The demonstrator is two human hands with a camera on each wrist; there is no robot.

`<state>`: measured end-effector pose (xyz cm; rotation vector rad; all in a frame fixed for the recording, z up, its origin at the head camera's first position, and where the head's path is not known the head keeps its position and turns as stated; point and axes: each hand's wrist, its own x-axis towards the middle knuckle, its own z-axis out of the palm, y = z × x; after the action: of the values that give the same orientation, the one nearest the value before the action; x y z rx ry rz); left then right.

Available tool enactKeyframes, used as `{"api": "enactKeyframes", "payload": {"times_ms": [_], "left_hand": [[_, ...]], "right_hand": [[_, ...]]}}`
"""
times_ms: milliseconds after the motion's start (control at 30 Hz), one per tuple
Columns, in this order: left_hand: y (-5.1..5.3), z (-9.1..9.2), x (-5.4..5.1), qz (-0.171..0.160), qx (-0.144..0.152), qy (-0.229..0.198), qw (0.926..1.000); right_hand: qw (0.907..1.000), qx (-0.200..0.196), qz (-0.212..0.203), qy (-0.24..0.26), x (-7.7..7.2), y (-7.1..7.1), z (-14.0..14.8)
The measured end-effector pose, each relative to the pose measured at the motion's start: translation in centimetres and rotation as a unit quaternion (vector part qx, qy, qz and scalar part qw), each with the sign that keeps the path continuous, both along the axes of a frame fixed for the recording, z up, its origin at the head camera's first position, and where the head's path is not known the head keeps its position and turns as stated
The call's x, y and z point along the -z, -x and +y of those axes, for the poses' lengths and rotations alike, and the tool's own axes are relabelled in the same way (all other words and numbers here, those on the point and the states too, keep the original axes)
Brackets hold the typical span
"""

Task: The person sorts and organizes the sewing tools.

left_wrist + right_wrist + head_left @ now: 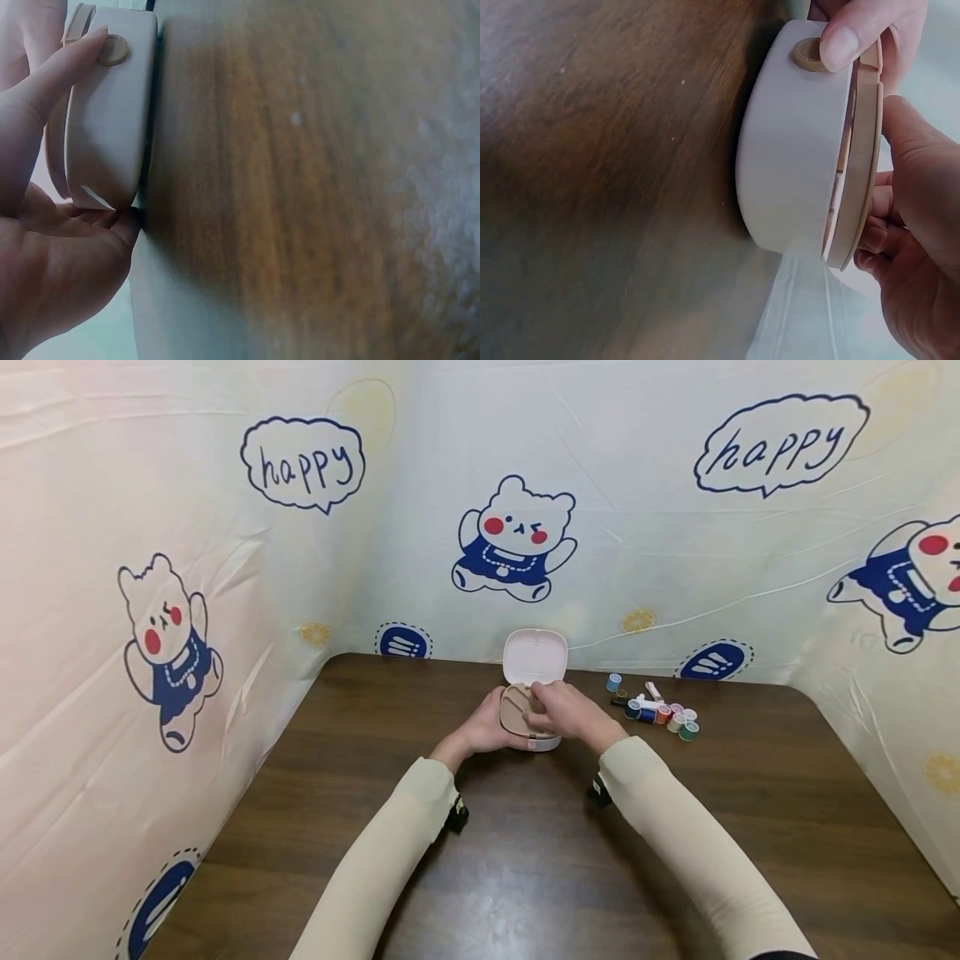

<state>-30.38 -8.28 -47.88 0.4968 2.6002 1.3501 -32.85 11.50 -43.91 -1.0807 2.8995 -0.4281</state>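
Note:
A small white box (546, 745) stands on the table with its lid (536, 656) raised at the back. My left hand (483, 724) grips the box from the left, its thumb on the round brown button (808, 56) at the front. In the box's mouth sits a tan divided tray (513, 714), one side lifted a little above the rim in the right wrist view. My right hand (568, 708) reaches over the tray and pinches it with curled fingers; the exact contact is partly hidden. The left wrist view shows the box wall (112, 135) close up.
Right of the box lies a cluster of several thread spools, among them a blue spool (614, 682) and a green spool (688, 731). A small white item (654, 692) lies with them. A printed cloth (420, 527) hangs behind the brown table (495, 877).

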Motion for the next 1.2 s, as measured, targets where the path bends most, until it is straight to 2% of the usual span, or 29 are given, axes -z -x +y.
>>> {"api": "enactKeyframes", "payload": {"times_ms": [233,533,1000,1200], "left_hand": [[0.2,0.0,0.3,-0.015,-0.001,0.014,0.9998],[-0.1,0.0,-0.3,-0.034,-0.011,0.015,0.9992],[0.0,-0.1,-0.3,-0.015,-0.003,0.017,0.9997],[-0.1,-0.1,-0.4,-0.008,0.002,0.026,0.9996]], "right_hand": [[0.9999,0.009,-0.014,-0.001,-0.1,-0.2,0.4],[0.9994,0.021,-0.026,0.001,0.1,0.0,1.3],[0.9991,0.024,-0.032,0.014,-0.2,-0.4,2.5],[0.9995,0.024,-0.015,0.017,-0.2,-0.8,3.0]]}}
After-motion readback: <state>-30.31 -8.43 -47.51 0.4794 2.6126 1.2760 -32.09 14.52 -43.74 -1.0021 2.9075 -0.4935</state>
